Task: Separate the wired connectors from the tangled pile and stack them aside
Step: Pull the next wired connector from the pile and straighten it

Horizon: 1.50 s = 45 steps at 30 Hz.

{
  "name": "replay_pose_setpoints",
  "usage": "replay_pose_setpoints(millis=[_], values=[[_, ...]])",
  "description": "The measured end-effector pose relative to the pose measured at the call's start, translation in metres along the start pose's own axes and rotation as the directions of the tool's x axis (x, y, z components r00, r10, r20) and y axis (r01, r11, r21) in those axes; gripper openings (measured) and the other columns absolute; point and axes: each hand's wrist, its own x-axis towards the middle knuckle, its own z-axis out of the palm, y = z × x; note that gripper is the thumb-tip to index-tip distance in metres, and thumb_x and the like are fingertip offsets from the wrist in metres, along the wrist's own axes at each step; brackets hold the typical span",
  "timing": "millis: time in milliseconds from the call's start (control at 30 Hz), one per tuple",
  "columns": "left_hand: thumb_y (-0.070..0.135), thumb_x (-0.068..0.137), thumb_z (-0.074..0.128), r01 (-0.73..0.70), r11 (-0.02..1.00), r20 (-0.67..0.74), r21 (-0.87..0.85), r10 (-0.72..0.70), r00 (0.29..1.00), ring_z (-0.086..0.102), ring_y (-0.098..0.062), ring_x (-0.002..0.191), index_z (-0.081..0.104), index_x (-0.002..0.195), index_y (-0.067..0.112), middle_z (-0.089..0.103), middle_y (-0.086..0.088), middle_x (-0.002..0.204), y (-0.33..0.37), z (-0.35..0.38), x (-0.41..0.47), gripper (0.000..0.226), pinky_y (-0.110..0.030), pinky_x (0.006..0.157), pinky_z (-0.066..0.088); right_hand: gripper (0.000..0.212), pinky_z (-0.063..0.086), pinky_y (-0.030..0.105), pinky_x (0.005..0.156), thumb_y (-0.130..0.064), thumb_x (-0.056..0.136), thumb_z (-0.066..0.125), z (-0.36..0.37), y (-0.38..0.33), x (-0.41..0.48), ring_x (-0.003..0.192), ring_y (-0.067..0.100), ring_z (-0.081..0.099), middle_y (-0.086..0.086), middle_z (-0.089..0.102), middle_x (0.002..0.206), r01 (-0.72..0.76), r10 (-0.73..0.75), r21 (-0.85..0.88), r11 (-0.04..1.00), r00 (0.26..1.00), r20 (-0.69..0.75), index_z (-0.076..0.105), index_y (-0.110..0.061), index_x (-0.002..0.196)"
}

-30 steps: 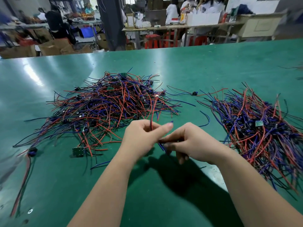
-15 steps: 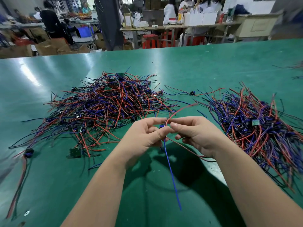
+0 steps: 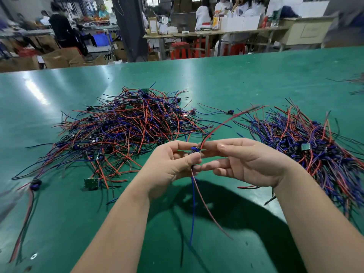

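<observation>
Though workbenches (image 3: 216,33) show blurred at the back, the green table (image 3: 236,75) fills most of the view. On its left half lies the pile (image 3: 126,131), a broad tangle of red, blue and black wires with small dark connectors and green boards caught in it. Well apart to the right lies the stack (image 3: 299,138), its wires running roughly one way, fanned toward the near right edge.

Between the two heaps and nearer the person, both hands are raised above the table, fingertips meeting. The left hand (image 3: 171,166) has its fingers curled, thumb and forefinger pinched on the connector (image 3: 195,149), a small blue and black piece held clear of both heaps. The right hand (image 3: 250,160) meets it from the other side, thumb and forefinger closed on the red wire (image 3: 226,123) just beside the connector, its other fingers loosely stretched beneath. That wire arcs up and right, its far end blurred.

A blue wire (image 3: 193,209) and a paler red lead (image 3: 208,209) hang from under the left thumb toward the person. A green board (image 3: 91,183) lies at the pile's near edge, and a stray plug (image 3: 229,112) with thin leads sits alone between pile and stack.
</observation>
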Motion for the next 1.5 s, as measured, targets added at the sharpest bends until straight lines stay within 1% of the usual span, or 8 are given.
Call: replay_pose_setpoints(millis=[133,400,733,1000,1100,1167,1300,1500], values=[[0.01,0.061,0.074,0.039,0.999,0.008,0.034,-0.04,0.999,0.064,-0.017,0.05,0.061,0.097,0.007,0.063,-0.001,0.061,-0.003,0.01,-0.002,0.039,-0.028,0.054,0.058,0.019,0.043,0.014,0.05,-0.015,0.07,0.071,0.006,0.013,0.016,0.059,0.007,0.06,0.009,0.068,0.077,0.113,-0.222,-0.319,0.941,0.917,-0.332,0.072,-0.002,0.083],[0.024,0.072,0.071,0.139,0.99,-0.046,0.033,-0.137,0.989,0.065,-0.011,0.052,0.067,0.081,0.008,0.069,-0.005,0.067,-0.01,0.02,-0.001,0.019,-0.021,0.048,0.053,0.008,0.038,0.014,0.044,-0.004,0.082,0.067,0.007,0.017,0.021,0.049,0.007,0.052,0.006,0.061,0.061,0.09,-0.246,-0.379,0.921,0.89,-0.385,0.067,0.0,0.075],[0.017,0.056,0.081,0.282,0.944,0.189,0.171,-0.312,0.931,0.07,-0.019,0.062,0.066,0.054,0.02,0.07,-0.009,0.072,-0.005,0.024,-0.01,0.016,-0.021,0.052,0.053,0.006,0.038,0.01,0.039,-0.008,0.085,0.065,-0.017,-0.012,0.004,0.044,0.003,0.054,0.001,0.062,0.06,0.38,-0.281,-0.009,0.925,0.668,-0.689,0.065,-0.004,0.081],[0.012,0.063,0.083,0.259,0.954,0.227,0.152,-0.289,0.93,0.07,-0.016,0.065,0.067,0.058,0.021,0.069,-0.002,0.067,0.005,0.01,-0.012,0.019,-0.023,0.056,0.054,0.037,0.042,0.013,0.044,-0.032,0.1,0.044,-0.025,-0.012,0.009,0.045,0.005,0.054,0.002,0.064,0.063,0.498,-0.249,0.145,0.855,0.639,-0.727,0.065,-0.005,0.084],[0.015,0.074,0.073,0.203,0.978,0.224,-0.046,-0.188,0.956,0.071,-0.014,0.069,0.071,0.065,0.018,0.071,-0.003,0.072,0.008,0.011,-0.011,0.01,-0.023,0.056,0.056,0.027,0.045,0.015,0.047,-0.027,0.099,0.047,-0.026,-0.011,0.012,0.047,0.009,0.059,0.005,0.063,0.069,0.439,-0.214,0.125,0.89,0.643,-0.735,0.064,-0.008,0.088],[0.022,0.072,0.065,0.194,0.943,0.186,-0.27,-0.146,0.972,0.072,-0.012,0.071,0.073,0.074,0.014,0.074,-0.004,0.081,0.012,0.013,-0.01,0.011,-0.021,0.054,0.056,0.004,0.045,0.015,0.047,-0.008,0.085,0.064,-0.018,-0.005,0.012,0.049,0.009,0.06,0.005,0.062,0.07,0.281,-0.26,-0.07,0.957,0.723,-0.64,0.062,-0.01,0.088],[0.031,0.061,0.068,0.226,0.834,0.111,-0.504,-0.198,0.974,0.071,-0.007,0.067,0.077,0.08,0.007,0.075,-0.002,0.083,0.017,0.016,-0.006,0.032,-0.019,0.053,0.056,0.035,0.045,0.016,0.053,-0.008,0.05,0.087,0.003,0.014,0.017,0.058,0.009,0.058,0.003,0.066,0.07,0.267,-0.378,-0.379,0.886,0.89,-0.256,0.07,-0.017,0.08],[0.042,0.052,0.074,0.176,0.951,-0.098,-0.255,-0.207,0.973,0.058,0.002,0.055,0.06,0.086,0.026,0.067,0.013,0.081,0.005,0.026,-0.003,0.041,-0.013,0.045,0.044,0.016,0.041,0.015,0.05,-0.02,0.055,0.083,0.02,0.021,0.025,0.051,0.006,0.055,-0.002,0.067,0.06,0.451,-0.508,-0.241,0.859,0.808,-0.299,0.075,-0.023,0.068]])
